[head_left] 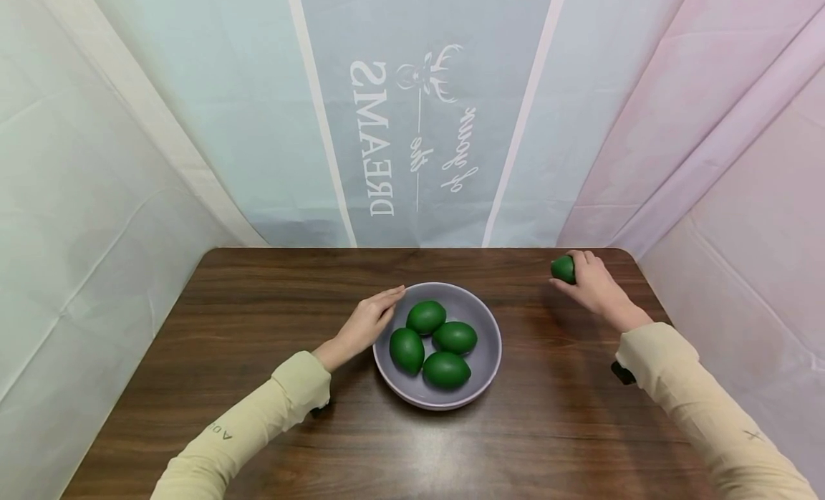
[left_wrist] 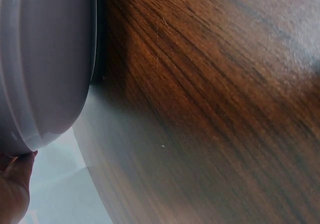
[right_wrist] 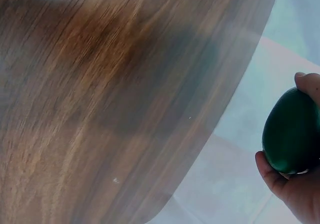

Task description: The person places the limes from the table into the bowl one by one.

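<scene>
A grey-purple bowl stands on the wooden table with several smooth green limes in it, each with pointed ends. My left hand holds the bowl's rim at its far left side. In the left wrist view, the bowl's outer wall fills the left edge, and fingertips touch it just under the rim. Off to the right, near the table's far right corner, my right hand grips another green lime. The right wrist view shows this lime between thumb and fingers, above the tabletop.
The dark brown wooden table has rounded far corners. Behind it hangs a pale blue cloth with mirrored lettering and a deer's head. White and pinkish cloths close in the sides.
</scene>
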Demonstrator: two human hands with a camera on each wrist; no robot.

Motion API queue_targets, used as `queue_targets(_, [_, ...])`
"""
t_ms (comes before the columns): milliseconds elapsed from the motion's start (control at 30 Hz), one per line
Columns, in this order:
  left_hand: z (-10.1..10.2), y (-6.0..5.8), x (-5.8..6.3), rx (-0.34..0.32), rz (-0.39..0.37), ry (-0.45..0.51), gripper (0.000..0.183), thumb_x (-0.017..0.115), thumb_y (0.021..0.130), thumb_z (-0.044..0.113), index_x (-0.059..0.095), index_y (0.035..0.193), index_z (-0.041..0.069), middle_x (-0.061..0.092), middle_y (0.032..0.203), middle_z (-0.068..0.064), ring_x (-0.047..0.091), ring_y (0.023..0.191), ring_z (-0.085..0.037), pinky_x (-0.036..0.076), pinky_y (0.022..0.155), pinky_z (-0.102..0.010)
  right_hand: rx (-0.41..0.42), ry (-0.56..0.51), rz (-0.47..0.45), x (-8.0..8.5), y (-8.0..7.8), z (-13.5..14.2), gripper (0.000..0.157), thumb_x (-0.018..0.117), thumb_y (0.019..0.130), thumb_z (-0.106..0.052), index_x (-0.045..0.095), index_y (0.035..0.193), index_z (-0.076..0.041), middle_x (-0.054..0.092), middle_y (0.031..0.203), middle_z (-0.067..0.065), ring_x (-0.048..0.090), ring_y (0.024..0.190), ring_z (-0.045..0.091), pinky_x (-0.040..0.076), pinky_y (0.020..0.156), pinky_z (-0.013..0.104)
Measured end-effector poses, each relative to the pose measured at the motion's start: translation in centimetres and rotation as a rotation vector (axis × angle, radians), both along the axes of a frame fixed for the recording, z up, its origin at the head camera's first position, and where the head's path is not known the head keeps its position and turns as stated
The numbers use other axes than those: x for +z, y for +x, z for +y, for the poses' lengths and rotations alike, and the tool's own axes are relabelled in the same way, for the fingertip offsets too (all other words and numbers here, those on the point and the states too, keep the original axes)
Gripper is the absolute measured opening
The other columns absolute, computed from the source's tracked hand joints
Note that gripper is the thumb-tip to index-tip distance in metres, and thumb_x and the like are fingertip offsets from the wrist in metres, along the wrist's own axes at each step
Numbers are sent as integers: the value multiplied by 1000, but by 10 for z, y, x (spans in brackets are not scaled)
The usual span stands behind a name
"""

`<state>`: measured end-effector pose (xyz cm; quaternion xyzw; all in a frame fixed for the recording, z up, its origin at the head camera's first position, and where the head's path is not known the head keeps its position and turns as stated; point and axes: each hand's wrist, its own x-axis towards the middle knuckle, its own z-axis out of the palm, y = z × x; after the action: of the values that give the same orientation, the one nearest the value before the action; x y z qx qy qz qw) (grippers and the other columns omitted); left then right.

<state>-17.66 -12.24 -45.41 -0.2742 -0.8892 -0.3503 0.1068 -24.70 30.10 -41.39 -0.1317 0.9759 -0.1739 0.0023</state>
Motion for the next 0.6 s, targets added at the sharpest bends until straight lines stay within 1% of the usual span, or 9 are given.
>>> queue_targets(233, [-1, 0, -2, 0, -7, -6, 36, 53, 90, 0, 54, 126, 2, 51, 131, -9, 48, 120, -22, 44, 92, -35, 20, 1, 23, 4, 4, -12, 64, 58, 88, -36, 35, 125, 11, 40, 112, 31, 42, 94, 42, 43, 65, 49])
queue_targets(433, [-1, -1, -2, 2, -6, -7, 36, 53, 90, 0, 55, 126, 3, 51, 131, -7, 48, 120, -21, 44, 93, -34, 34, 5, 79, 7, 6, -20, 64, 61, 86, -33, 37, 125, 11, 42, 110, 31, 45, 92, 42, 44, 64, 49])
queue_targets(600, [-1, -1, -2, -2, -5, -7, 36, 53, 89, -1, 55, 125, 2, 51, 131, -8, 48, 119, -22, 44, 92, -35, 48, -5, 117, 9, 8, -25, 63, 61, 86, -35, 38, 125, 9, 44, 109, 28, 45, 92, 40, 44, 64, 48])
